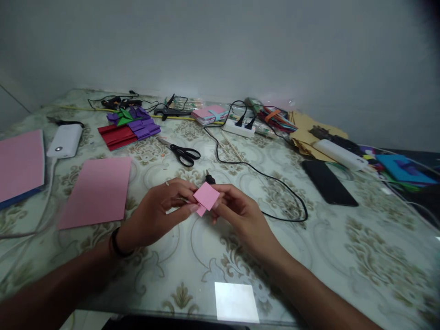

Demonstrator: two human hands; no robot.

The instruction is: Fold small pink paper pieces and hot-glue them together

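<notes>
A small folded piece of pink paper [206, 196] is held up between both hands, its square face towards me and a narrow tab sticking out below. My left hand [165, 205] pinches its left side with thumb and fingers. On the opposite edge, my right hand [237, 208] grips it the same way; some fingertips are hidden behind the paper. Just beyond the paper lies a dark tool with a pointed metal tip [209, 177], partly covered by the hands. Black-handled scissors [182, 152] rest further back on the patterned table [192, 284].
Pink sheets [98, 192] and a white power bank [65, 140] lie to the left. Behind are folded coloured papers [129, 126], a glue gun [172, 112] and a power strip [239, 128]. A black cable [261, 173] loops right, near a black phone [328, 182].
</notes>
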